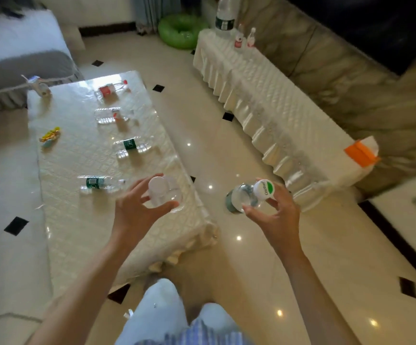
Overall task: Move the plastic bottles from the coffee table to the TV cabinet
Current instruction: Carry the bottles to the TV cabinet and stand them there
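My left hand (137, 207) grips a clear plastic bottle with a white cap (163, 192) over the near end of the coffee table (77, 220). My right hand (276, 215) holds a second clear bottle with a white and green cap (246, 195) above the floor, between the table and the TV cabinet (264, 100). Several bottles lie on the table: one with a green label (99, 185), another green-labelled one (131, 146), a clear one (112, 115) and a red-labelled one (111, 89). On the cabinet's far end stand a large bottle (224, 16) and two small red-labelled bottles (244, 39).
A grey sofa (15, 61) runs along the left. A yellow toy (50, 136) and a small white object (40, 87) lie on the table. An orange and white item (362, 151) sits on the cabinet's near end. A green inflatable ring (179, 31) lies on the floor.
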`<action>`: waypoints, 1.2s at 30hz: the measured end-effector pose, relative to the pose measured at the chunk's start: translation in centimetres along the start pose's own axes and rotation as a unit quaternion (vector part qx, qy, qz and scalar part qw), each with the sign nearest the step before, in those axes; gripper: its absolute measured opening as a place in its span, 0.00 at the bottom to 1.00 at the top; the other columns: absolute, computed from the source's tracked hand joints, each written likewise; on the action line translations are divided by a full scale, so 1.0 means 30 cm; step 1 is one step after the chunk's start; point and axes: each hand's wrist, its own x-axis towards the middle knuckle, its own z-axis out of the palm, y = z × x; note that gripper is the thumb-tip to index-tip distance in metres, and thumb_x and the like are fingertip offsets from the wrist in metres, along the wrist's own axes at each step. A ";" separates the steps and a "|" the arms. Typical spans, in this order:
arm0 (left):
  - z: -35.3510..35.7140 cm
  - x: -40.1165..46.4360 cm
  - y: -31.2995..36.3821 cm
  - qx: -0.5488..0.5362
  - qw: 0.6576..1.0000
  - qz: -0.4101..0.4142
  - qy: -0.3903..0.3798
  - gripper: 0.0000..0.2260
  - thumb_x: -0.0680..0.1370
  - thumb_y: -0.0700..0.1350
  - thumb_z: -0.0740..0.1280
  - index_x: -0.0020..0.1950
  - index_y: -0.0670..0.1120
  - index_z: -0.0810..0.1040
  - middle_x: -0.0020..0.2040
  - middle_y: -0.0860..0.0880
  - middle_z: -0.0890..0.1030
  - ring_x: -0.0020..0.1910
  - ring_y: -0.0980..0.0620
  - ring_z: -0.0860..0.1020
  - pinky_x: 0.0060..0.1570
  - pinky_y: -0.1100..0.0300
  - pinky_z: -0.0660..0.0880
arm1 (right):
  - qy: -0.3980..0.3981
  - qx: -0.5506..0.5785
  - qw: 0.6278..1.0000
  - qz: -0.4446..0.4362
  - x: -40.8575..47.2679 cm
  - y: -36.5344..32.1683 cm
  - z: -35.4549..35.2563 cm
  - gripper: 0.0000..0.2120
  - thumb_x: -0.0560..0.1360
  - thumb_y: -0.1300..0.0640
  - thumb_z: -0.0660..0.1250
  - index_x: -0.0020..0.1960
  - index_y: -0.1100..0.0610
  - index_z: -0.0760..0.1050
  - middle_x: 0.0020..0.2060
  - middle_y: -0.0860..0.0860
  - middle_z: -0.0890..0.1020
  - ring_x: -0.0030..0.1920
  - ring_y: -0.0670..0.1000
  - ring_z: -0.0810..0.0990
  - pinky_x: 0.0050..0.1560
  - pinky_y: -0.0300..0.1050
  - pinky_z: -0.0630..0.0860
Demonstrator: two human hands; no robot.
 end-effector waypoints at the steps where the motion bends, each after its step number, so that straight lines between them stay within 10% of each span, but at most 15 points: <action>1: 0.037 -0.011 0.033 -0.005 1.000 -0.004 -0.011 0.28 0.60 0.50 0.78 0.58 0.55 0.76 0.52 0.57 0.79 0.47 0.61 0.79 0.47 0.74 0.74 | 0.007 -0.003 1.000 0.003 -0.013 0.008 -0.057 0.24 0.63 0.48 0.75 0.57 0.53 0.78 0.50 0.48 0.79 0.53 0.51 0.78 0.52 0.44 0.77; 10: 0.312 0.032 0.246 -0.043 0.994 0.033 -0.099 0.27 0.59 0.50 0.79 0.55 0.62 0.76 0.49 0.72 0.77 0.46 0.71 0.77 0.44 0.77 0.72 | 0.088 -0.043 0.995 0.016 -0.022 0.094 -0.448 0.23 0.62 0.49 0.79 0.54 0.50 0.77 0.50 0.43 0.79 0.52 0.50 0.78 0.50 0.38 0.76; 27: 0.731 0.784 0.292 -0.063 0.989 0.066 -0.120 0.28 0.61 0.50 0.79 0.60 0.54 0.79 0.57 0.55 0.80 0.51 0.59 0.80 0.52 0.65 0.77 | 0.110 -0.056 0.992 0.024 0.706 0.335 -0.587 0.25 0.63 0.45 0.76 0.56 0.55 0.77 0.52 0.50 0.80 0.55 0.51 0.78 0.53 0.47 0.78; 36: 0.937 1.190 0.250 -0.028 0.994 0.050 -0.098 0.26 0.62 0.51 0.78 0.59 0.57 0.76 0.55 0.57 0.79 0.46 0.62 0.79 0.47 0.75 0.74 | 0.070 -0.041 0.997 0.013 1.186 0.529 -0.556 0.24 0.64 0.47 0.76 0.55 0.56 0.77 0.51 0.51 0.79 0.54 0.52 0.78 0.53 0.48 0.78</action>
